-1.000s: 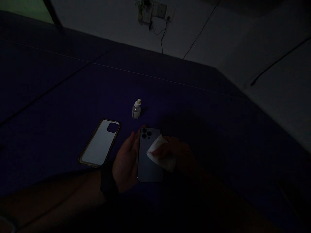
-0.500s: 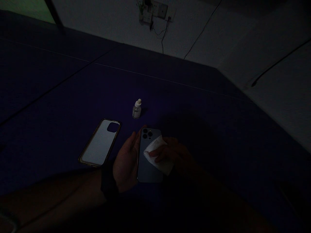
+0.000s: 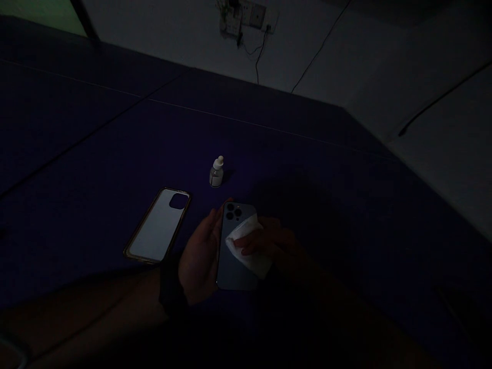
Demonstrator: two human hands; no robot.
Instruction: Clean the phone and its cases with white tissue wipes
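The big blue top (image 3: 115,148) is dark. The phone case (image 3: 156,230) lies on it, off already. The phone (image 3: 230,271) sits back-up, gripped by the left hand (image 3: 200,261). The right hand (image 3: 279,243) pinches a white wipe (image 3: 251,260) on it; wiping looks partway. A small bottle (image 3: 216,177) stands behind.

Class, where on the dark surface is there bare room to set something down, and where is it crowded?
Bare patches lie between the bottle and the wall, and left of the phone case. It is crowded around the phone, with the left hand, white wipe and right hand. The lower right is too dark to judge.
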